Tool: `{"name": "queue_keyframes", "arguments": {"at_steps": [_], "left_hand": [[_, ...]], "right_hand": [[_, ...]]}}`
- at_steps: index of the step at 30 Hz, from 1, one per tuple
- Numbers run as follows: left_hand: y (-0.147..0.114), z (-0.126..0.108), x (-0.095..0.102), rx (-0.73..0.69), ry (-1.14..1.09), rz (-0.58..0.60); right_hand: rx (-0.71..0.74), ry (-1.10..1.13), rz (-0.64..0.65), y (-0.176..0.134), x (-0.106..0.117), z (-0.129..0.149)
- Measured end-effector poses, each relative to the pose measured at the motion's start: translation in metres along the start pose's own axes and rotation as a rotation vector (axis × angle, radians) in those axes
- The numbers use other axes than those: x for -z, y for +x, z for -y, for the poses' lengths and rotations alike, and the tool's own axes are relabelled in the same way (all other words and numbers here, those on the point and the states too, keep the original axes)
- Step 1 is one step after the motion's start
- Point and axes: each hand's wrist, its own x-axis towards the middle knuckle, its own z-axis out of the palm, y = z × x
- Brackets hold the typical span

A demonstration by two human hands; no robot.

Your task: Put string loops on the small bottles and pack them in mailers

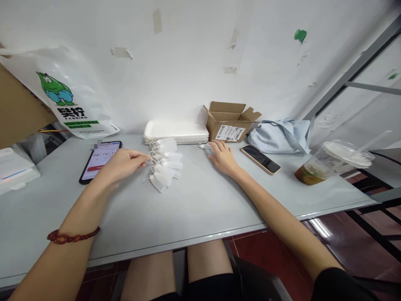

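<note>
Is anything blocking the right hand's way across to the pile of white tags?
Nothing visible does: only tabletop separates the right hand from the pile of white tags. A small white piece lies at that hand's fingertips; the white stack sits farther back.

Light is soft and even, edges visibly stretched.

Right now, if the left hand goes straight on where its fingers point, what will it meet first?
Most likely the string loops of the piled white tags. The left hand points right at them; whether it already touches them, I cannot tell.
</note>
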Motion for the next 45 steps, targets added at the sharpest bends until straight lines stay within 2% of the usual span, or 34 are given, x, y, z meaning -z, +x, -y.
{"name": "queue_keyframes", "arguments": {"at_steps": [2,3,8,14,21,25,29,33,35,41,45], "left_hand": [[-0.001,-0.004,-0.003,0.099,0.095,-0.050],[-0.002,-0.006,-0.005,0.103,0.125,-0.079],[-0.004,-0.009,-0.017,-0.022,0.153,-0.151],[-0.006,-0.008,-0.026,-0.094,0.076,-0.135],[-0.009,-0.009,-0.030,-0.088,0.006,-0.088],[-0.009,-0.008,-0.031,-0.101,0.011,-0.084],[-0.010,-0.009,-0.031,-0.133,0.007,-0.087],[-0.013,-0.013,-0.031,-0.132,-0.032,-0.033],[-0.016,-0.016,-0.031,-0.134,-0.061,0.008],[-0.020,-0.024,-0.034,-0.086,-0.177,0.237],[-0.020,-0.023,-0.037,-0.058,-0.190,0.299]], "right_hand": [[-0.015,-0.024,0.047,0.000,-0.001,0.001],[-0.023,-0.033,0.067,0.000,-0.002,0.001],[-0.058,-0.040,0.103,0.000,-0.003,0.001],[-0.068,-0.104,0.078,0.001,0.000,0.005],[-0.104,-0.088,0.074,0.002,-0.002,0.005],[-0.087,0.011,0.078,0.000,0.002,0.006],[-0.015,0.220,-0.022,-0.004,0.012,0.016],[0.084,0.461,-0.162,-0.012,0.023,0.034],[0.118,0.571,-0.193,-0.017,0.029,0.044],[0.159,0.732,-0.188,-0.024,0.038,0.059],[0.146,0.745,-0.181,-0.025,0.038,0.059]]}}
